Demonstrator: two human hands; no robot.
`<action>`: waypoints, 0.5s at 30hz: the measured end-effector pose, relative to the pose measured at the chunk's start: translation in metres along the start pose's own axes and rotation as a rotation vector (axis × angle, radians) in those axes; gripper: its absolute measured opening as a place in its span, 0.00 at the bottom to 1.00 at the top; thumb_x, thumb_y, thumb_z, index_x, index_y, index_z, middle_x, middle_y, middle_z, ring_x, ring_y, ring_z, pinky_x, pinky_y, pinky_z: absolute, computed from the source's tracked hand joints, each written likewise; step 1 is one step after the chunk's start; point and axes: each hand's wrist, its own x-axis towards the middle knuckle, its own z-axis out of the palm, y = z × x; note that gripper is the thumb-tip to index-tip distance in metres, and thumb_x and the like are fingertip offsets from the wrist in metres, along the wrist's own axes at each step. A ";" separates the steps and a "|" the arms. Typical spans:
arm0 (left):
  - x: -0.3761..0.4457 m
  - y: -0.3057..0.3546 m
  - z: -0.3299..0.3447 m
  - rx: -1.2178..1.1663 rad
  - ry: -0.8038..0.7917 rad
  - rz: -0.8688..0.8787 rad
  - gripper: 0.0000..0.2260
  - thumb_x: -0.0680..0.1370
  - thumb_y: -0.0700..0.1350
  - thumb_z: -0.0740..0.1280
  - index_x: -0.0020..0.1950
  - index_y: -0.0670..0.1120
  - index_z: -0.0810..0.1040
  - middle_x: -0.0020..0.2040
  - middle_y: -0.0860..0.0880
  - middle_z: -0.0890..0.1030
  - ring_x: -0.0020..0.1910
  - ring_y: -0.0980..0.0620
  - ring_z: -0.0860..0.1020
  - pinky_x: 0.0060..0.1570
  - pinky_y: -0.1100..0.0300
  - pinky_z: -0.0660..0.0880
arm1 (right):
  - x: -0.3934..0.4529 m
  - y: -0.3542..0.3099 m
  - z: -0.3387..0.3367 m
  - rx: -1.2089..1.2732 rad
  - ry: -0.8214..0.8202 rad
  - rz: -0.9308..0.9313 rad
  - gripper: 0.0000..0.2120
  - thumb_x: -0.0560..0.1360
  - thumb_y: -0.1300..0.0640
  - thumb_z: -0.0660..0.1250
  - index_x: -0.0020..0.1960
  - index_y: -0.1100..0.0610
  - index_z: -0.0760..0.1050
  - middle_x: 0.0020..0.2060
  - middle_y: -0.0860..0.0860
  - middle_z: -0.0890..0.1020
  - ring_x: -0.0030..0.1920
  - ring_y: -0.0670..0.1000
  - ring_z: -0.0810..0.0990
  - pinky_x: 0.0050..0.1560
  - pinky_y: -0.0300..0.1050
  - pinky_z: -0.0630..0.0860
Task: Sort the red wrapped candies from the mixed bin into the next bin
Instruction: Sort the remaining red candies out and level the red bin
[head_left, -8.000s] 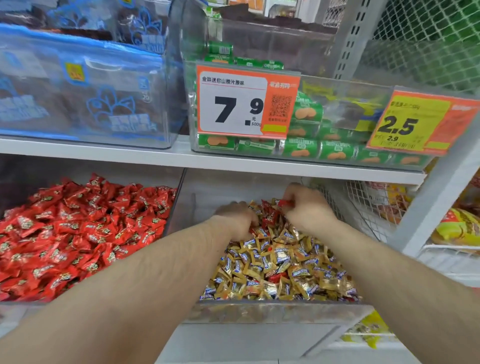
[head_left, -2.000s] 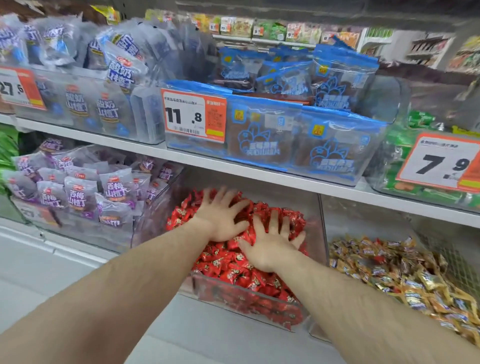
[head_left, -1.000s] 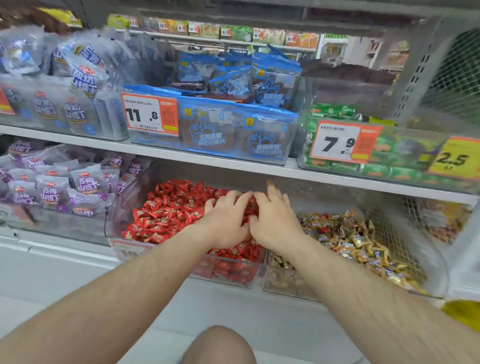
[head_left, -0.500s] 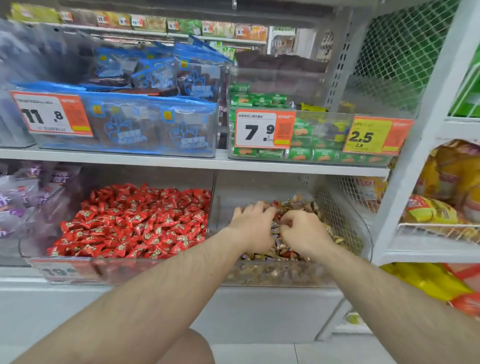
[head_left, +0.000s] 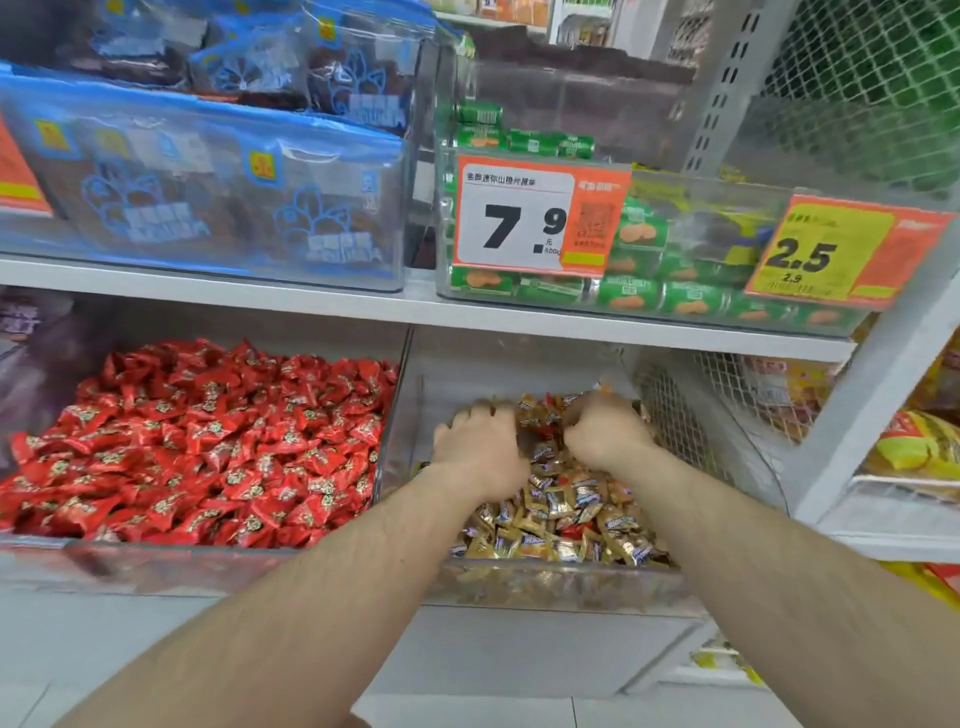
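Here we see both hands down in the mixed bin (head_left: 727, 431), the clear bin on the right of the lower shelf. The left hand (head_left: 480, 447) lies knuckles up on the heap of gold-wrapped candies (head_left: 556, 525), its fingers curled down into the pile; we cannot tell whether they have hold of anything. The right hand (head_left: 605, 434) sits just beside it, nearer the mesh side wall, with its fingers also bent into the candies and their tips hidden, so we cannot tell what, if anything, it grips. A few red wrapped candies (head_left: 576, 531) show among the gold ones, one just below the two wrists and a touch of red between the hands.

The next bin (head_left: 156, 564), to the left and touching the mixed bin along a clear wall, is heaped with a pile of red candies (head_left: 208, 441) in the same kind of wrapper.

On the shelf (head_left: 260, 296) above stand a bin of blue bags (head_left: 208, 182) and a bin of green packets (head_left: 639, 296), the latter carrying a price tag reading 7.9 (head_left: 519, 223) and a yellow tag reading 2.5 (head_left: 821, 254).
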 end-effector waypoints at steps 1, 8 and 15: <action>0.001 -0.003 -0.001 0.009 0.011 -0.004 0.25 0.78 0.54 0.62 0.73 0.48 0.63 0.69 0.43 0.68 0.69 0.41 0.65 0.65 0.45 0.64 | 0.010 0.002 -0.003 0.008 0.020 0.012 0.11 0.70 0.64 0.62 0.43 0.56 0.82 0.44 0.54 0.84 0.41 0.55 0.81 0.43 0.47 0.82; -0.001 -0.004 0.005 -0.020 0.001 0.000 0.25 0.77 0.53 0.63 0.73 0.49 0.64 0.70 0.45 0.68 0.70 0.42 0.65 0.65 0.44 0.63 | 0.055 -0.001 -0.003 -0.194 0.091 -0.190 0.17 0.77 0.64 0.61 0.57 0.50 0.82 0.59 0.52 0.82 0.57 0.55 0.79 0.56 0.45 0.75; -0.002 -0.006 0.007 -0.011 -0.012 -0.004 0.25 0.77 0.52 0.63 0.73 0.49 0.64 0.71 0.45 0.68 0.71 0.43 0.65 0.67 0.44 0.63 | 0.067 -0.015 0.017 -0.541 -0.061 -0.224 0.18 0.75 0.68 0.62 0.57 0.51 0.81 0.54 0.53 0.83 0.54 0.57 0.81 0.61 0.53 0.74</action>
